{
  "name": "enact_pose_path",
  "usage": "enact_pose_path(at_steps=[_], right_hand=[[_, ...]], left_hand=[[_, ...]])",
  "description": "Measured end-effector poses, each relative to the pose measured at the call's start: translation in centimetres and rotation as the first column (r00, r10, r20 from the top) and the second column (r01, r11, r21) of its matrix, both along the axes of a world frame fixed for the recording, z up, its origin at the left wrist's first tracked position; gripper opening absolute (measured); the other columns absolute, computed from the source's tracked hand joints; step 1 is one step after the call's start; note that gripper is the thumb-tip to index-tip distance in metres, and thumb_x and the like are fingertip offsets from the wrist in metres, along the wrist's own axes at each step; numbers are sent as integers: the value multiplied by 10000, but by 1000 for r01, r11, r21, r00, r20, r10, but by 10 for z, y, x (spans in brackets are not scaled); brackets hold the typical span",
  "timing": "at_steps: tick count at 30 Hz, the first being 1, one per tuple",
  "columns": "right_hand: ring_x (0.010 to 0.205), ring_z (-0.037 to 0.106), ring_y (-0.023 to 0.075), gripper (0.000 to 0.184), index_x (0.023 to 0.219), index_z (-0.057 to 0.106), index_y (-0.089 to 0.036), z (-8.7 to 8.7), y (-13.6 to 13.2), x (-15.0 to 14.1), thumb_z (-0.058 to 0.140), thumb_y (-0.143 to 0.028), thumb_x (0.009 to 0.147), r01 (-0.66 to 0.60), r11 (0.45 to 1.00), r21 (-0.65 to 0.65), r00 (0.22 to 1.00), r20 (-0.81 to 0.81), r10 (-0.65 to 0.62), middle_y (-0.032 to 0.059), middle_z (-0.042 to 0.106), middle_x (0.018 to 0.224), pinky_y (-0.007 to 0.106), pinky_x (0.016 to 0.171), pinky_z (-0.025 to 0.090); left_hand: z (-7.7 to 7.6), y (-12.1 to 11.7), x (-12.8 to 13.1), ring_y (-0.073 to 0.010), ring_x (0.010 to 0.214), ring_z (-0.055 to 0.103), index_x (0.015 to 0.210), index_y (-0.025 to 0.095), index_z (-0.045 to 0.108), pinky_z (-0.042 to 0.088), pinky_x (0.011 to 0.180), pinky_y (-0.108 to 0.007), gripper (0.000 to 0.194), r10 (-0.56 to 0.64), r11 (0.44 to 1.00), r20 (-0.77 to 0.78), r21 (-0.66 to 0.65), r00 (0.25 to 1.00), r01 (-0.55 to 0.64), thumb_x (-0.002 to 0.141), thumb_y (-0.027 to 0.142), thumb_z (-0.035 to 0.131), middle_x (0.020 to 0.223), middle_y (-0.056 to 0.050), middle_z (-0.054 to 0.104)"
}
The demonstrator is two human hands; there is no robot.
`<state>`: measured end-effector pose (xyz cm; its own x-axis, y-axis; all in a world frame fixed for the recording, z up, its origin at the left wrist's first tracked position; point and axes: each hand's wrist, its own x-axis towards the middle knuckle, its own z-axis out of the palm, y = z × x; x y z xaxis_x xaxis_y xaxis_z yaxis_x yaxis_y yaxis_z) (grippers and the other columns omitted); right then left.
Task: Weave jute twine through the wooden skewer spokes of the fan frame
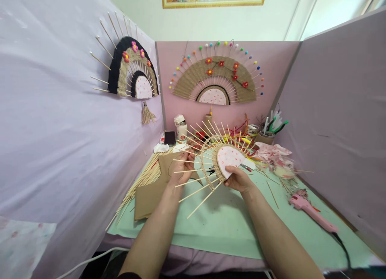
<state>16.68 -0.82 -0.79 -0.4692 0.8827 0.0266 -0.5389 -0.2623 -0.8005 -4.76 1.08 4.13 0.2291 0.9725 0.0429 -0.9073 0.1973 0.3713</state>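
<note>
My right hand (pixel 238 179) grips a half-round fan frame (pixel 230 160) at its lower edge, thumb on the pink-dotted white centre and fingers behind. Thin wooden sticks spread out from that centre. Twine is wound round it in a tight band, and farther out a thinner ring of twine (pixel 206 172) crosses the sticks. Left of the frame, among the stick ends, my left hand (pixel 184 166) has its fingers closed together on a thin strand of twine (pixel 171 166). The frame is held tilted above the green tabletop (pixel 217 230).
Brown cardboard (pixel 149 198) and a bundle of sticks (pixel 138 182) lie at left. A pink glue gun (pixel 313 214) with a black cord rests at right. Behind stand a white bottle (pixel 181 130) and a tool pot (pixel 267 137). Finished fans (pixel 181 83) hang on the partitions.
</note>
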Motion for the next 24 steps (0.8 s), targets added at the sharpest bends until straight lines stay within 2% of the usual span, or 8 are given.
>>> enact_pose_path(at_steps=[3,7,10,12,18,24], right_hand=[[506,625,125,161,867,627,-123,-1,0,0,594,-220,743,2,1000,2,1000,1,-2,36,691,666,180,379,506],[498,622,124,172,861,634,-119,-2,0,0,607,-229,732,-5,1000,9,1000,7,5,34,687,648,178,376,504],[492,617,125,171,851,639,-114,0,-1,0,603,-233,733,-17,1000,15,1000,22,17,40,683,630,178,380,502],[485,611,124,167,848,640,-114,0,-1,0,599,-228,734,-22,1000,13,999,30,21,43,682,625,180,382,503],[440,597,117,166,827,644,-112,-3,-1,0,612,-236,721,-29,1000,7,998,60,28,33,677,601,179,363,501],[438,609,121,175,827,628,-105,-5,-2,-1,607,-248,728,-48,999,15,996,82,47,39,676,591,167,354,494]], left_hand=[[1,-1,-3,-30,644,594,781,103,583,491,613,-76,204,26,999,-7,37,1000,-26,871,63,404,745,-30,611],[1,1,-7,-26,657,587,797,102,604,486,612,-77,47,51,997,-28,64,998,-49,782,72,571,778,-24,625],[1,3,-11,-22,655,577,768,111,615,474,589,-84,76,110,991,-77,83,991,-104,710,97,661,786,-18,626],[2,4,-13,-14,613,550,732,121,617,454,556,-92,104,158,980,-120,142,980,-141,672,128,702,770,-8,615],[2,6,-22,-19,528,463,707,164,628,373,484,-144,179,349,892,-178,363,920,-268,603,216,763,663,33,549],[5,9,-39,-41,551,471,701,177,647,394,524,-178,165,527,800,-175,432,832,-416,598,229,765,623,35,529]])
